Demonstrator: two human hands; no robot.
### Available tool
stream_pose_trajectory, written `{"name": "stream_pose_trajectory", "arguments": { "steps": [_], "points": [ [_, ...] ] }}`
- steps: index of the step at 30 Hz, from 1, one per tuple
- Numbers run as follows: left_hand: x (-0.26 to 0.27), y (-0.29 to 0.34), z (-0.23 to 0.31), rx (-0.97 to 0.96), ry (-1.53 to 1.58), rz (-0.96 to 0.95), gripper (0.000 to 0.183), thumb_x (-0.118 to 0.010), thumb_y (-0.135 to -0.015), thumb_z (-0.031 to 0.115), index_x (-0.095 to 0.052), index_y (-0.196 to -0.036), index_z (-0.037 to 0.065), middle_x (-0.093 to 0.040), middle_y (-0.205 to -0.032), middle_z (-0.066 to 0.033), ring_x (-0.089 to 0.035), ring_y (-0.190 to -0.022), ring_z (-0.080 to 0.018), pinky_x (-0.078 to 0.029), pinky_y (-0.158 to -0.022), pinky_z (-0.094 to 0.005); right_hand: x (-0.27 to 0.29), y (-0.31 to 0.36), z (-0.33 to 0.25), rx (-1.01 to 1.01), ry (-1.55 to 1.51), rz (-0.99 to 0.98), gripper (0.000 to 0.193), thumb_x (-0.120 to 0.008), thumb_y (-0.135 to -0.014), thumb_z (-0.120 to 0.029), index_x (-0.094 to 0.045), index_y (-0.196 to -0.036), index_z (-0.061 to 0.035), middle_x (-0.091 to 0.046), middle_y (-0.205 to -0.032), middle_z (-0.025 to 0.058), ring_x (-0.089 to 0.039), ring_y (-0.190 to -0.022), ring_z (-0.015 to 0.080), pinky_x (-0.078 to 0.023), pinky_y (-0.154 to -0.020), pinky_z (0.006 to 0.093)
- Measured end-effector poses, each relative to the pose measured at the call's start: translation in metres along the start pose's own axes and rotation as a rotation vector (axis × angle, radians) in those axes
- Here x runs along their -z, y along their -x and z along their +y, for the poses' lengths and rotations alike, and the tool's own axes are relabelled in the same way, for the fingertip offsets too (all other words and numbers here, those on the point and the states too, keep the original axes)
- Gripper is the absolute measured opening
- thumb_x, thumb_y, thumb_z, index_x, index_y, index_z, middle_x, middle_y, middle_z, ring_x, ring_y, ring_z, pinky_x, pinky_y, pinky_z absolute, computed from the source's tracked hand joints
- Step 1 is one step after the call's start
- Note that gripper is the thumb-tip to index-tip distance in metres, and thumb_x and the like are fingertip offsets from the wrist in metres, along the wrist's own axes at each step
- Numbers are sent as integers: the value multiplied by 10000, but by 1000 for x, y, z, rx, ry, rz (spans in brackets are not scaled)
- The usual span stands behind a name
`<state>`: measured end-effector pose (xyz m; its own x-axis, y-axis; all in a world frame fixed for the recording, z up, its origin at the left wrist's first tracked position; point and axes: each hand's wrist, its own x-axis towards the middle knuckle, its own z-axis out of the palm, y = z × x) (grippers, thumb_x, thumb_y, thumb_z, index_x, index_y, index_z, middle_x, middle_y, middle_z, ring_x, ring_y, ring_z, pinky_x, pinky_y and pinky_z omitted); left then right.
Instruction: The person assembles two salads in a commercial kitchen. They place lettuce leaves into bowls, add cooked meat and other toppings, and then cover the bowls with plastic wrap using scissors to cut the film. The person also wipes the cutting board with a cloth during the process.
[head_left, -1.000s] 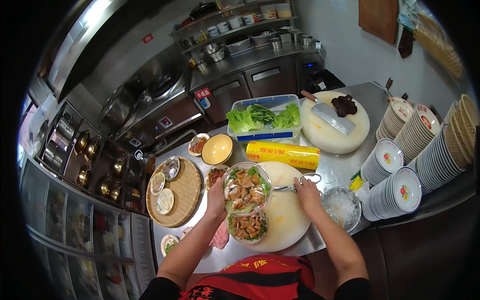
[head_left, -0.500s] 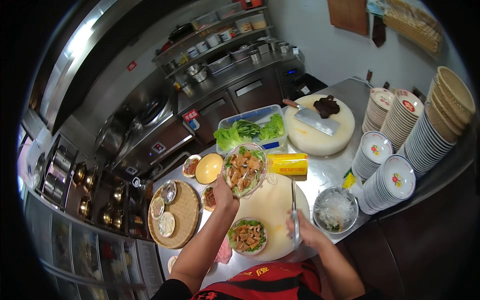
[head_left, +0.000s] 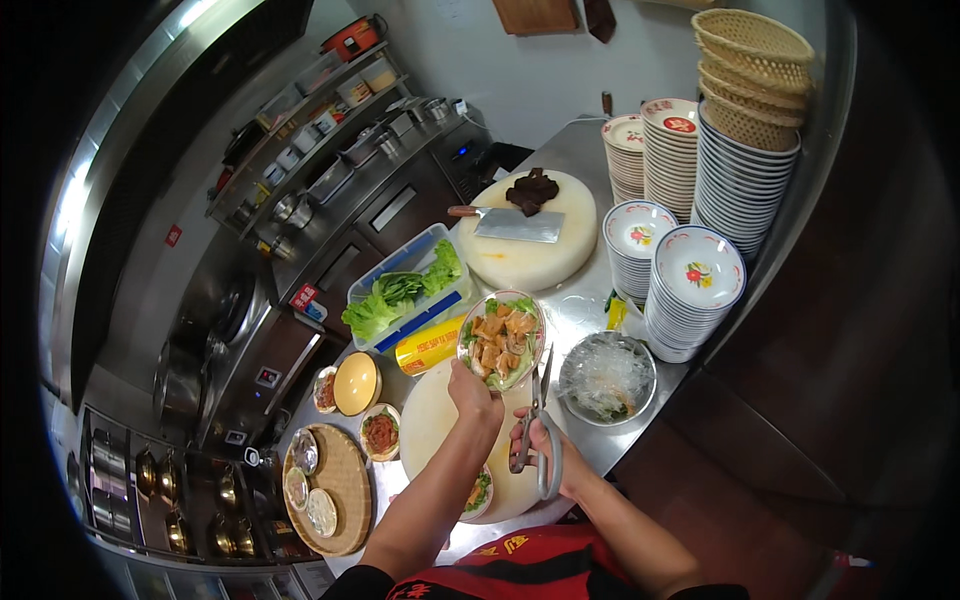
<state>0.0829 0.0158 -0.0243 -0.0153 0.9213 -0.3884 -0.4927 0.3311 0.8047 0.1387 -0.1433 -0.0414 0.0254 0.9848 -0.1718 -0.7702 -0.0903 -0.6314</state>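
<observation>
My left hand grips the rim of a bowl of golden-brown chunks on green leaves, tilted up above the near round cutting board. Its surface looks glossy, as if clear film covers it. My right hand has its fingers in the grey handles of scissors. The scissors' blades are spread and point away from me, just right of the bowl's edge. A second bowl with similar food sits on the board, mostly hidden behind my left forearm.
A metal bowl of crumpled clear film stands right, near stacked bowls. Beyond lie a yellow box, a lettuce bin and a cleaver on another round board. A woven tray with small dishes is left.
The view has turned to the right. My right hand has brought the scissors closer to the held bowl, and their blades now stand apart. The left hand still holds the bowl.
</observation>
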Motion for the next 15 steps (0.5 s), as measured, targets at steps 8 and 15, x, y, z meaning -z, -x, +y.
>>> {"name": "stream_pose_trajectory", "arguments": {
  "steps": [8,15],
  "points": [
    [-9,14,-11,-65,-32,6,355,-320,-1000,310,-499,-1160,49,-598,-1093,-69,-617,-938,-183,-522,-761,-308,9,10,1,37,-139,112,540,-484,-936,-484,-402,-1270,-67,-507,-944,17,-517,-847,111,-496,-771,332],
    [-6,14,-24,-112,-59,-11,348,-323,-999,298,-506,-1140,37,-598,-1083,-87,-622,-936,-193,-531,-777,-321,5,5,-3,107,-138,217,533,-516,-923,-487,-442,-1169,-20,-485,-809,11,-484,-668,88,-442,-589,248]
  ]
}}
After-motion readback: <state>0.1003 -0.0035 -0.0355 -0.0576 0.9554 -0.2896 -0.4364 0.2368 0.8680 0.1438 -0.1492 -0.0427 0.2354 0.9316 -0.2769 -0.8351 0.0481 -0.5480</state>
